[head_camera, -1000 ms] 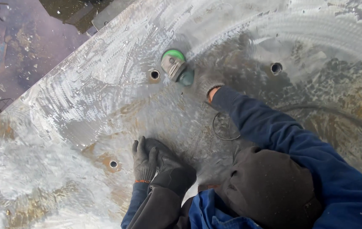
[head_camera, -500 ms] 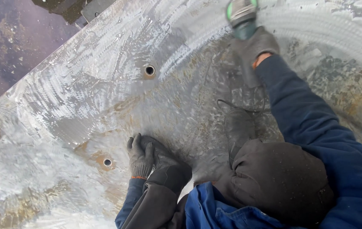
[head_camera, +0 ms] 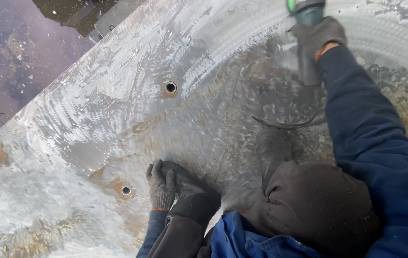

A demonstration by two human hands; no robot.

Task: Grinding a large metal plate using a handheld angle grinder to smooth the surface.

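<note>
Grinder (head_camera: 306,28): carried up-right, well past the plate's (head_camera: 118,110) upper hole (head_camera: 170,87); right hand (head_camera: 319,36) fingers clenched round it; left hand (head_camera: 162,187) unmoved, fingers spread flat, released, beside lower hole (head_camera: 126,190); grinding front advancing.

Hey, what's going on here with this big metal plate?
A person in a blue jacket leans over a large steel plate. The gloved right hand holds an angle grinder against the plate near its far edge, its cable trailing back. The gloved left hand rests flat on the plate beside a small hole. Part of the surface is ground bright; rust patches remain.
</note>
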